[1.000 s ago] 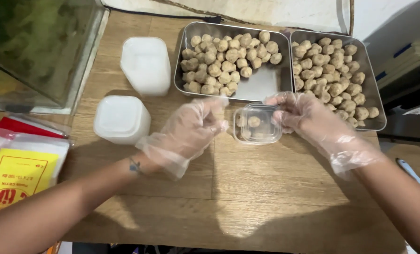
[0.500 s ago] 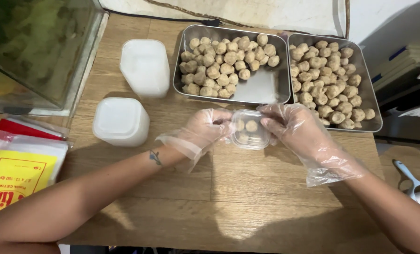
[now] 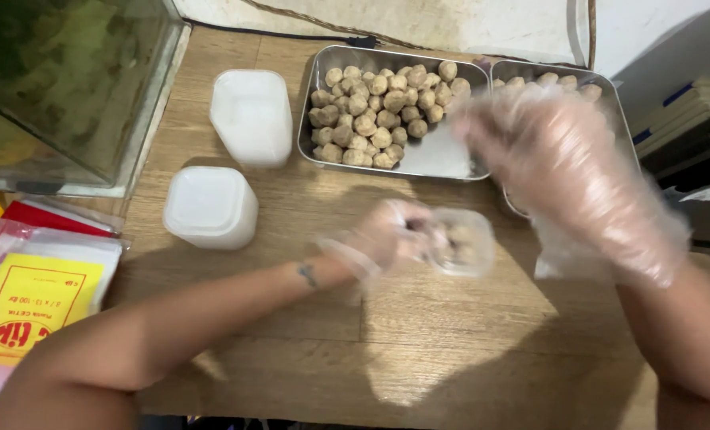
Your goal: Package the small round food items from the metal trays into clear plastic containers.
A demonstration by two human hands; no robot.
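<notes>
My left hand [image 3: 387,236], in a thin clear plastic glove, grips a small clear plastic tub [image 3: 461,242] holding a few brown balls, just above the wooden table [image 3: 419,350]. My right hand [image 3: 566,163], also gloved, is raised and blurred with fingers spread, holding nothing, in front of the right metal tray [image 3: 610,87]. The left metal tray [image 3: 442,155] behind the tub holds many brown balls [image 3: 375,107] and has a bare patch at its near right.
Two stacks of white plastic tubs, one [image 3: 251,115] beside the left tray and one [image 3: 210,205] nearer me, stand at the left. A glass tank [image 3: 60,87] fills the far left. Yellow and red packets [image 3: 29,306] lie at the left edge. Dark items sit right of the table.
My right hand has let go of the small tub and lifted up toward the right tray. My left hand now holds the tub alone, slightly lower and nearer to me.
</notes>
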